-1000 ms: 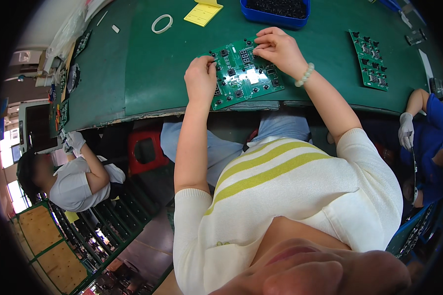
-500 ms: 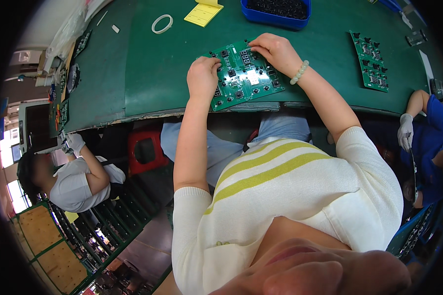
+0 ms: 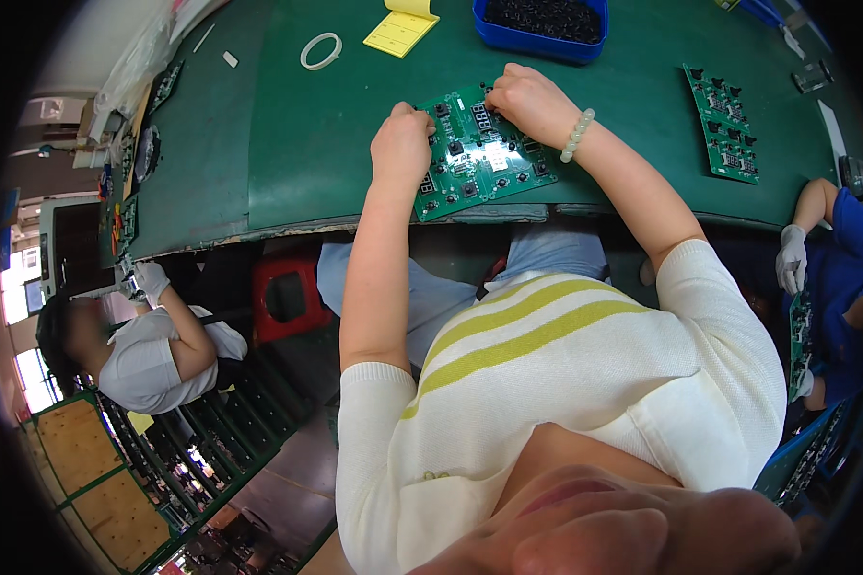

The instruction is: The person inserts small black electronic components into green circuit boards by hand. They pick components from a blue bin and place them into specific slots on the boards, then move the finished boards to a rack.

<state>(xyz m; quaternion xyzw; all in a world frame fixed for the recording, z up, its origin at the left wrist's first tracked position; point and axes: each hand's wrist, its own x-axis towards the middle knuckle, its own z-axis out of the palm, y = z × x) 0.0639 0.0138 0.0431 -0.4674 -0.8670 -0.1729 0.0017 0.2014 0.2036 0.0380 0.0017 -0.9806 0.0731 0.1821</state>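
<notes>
A green circuit board [image 3: 467,195] lies slightly turned near the table's front edge. It carries black button-like parts, digit displays and a bright pale patch near its middle. My left hand [image 3: 402,146] is closed at the board's left edge, its fingertips bent out of sight over the far left part. At the far right part, beside a digit display [image 3: 480,117], my right hand [image 3: 535,105] has its fingers pinched together. Whatever either hand has between its fingertips is hidden or too small to name. A pale bead bracelet [image 3: 577,135] circles my right wrist.
Behind the board stands a blue tray [image 3: 593,50] of small black parts. A yellow note pad [image 3: 401,34] and a tape roll [image 3: 321,52] lie far left. More circuit boards [image 3: 724,125] rest at right. Gloved co-workers [image 3: 168,355] sit to both sides.
My left fingers have curled in more and the hand sits slightly higher on the board's edge. My right fingers bend lower. The right co-worker's board has turned, showing its green face.
</notes>
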